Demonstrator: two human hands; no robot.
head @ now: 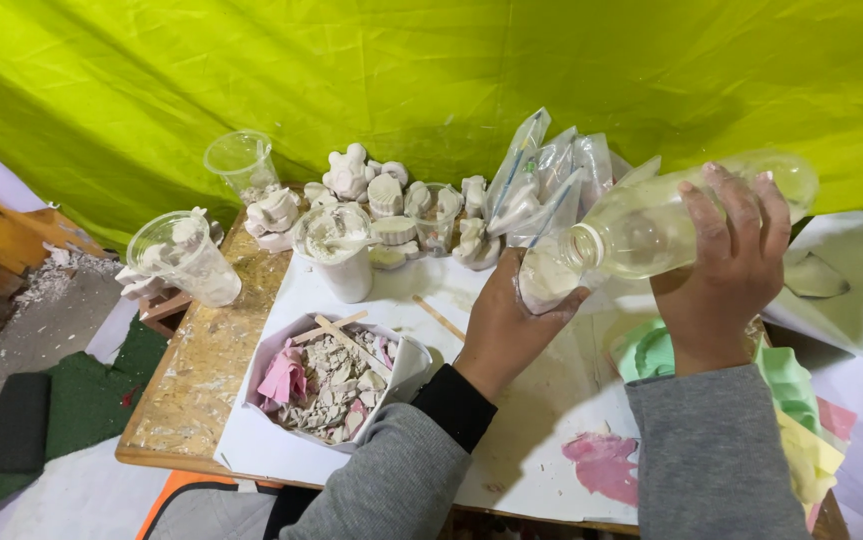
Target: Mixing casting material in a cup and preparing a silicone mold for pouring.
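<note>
My right hand (726, 265) grips a clear plastic bottle (651, 220) of pale liquid, tipped on its side with its open mouth pointing left. My left hand (506, 325) holds a small clear plastic cup (543, 280) with white powder right under the bottle's mouth. Both hands hover over a white sheet (551, 400) on the wooden table (196, 370). Both sleeves are grey.
A folded paper tray (406, 365) of broken plaster bits and wooden sticks lies at the front left. White plaster figures (351, 175), clear cups (186, 255), a cup of white mix (341, 250) and plastic bags (541, 170) stand behind. Coloured moulds (801, 410) lie at the right. Green cloth hangs behind.
</note>
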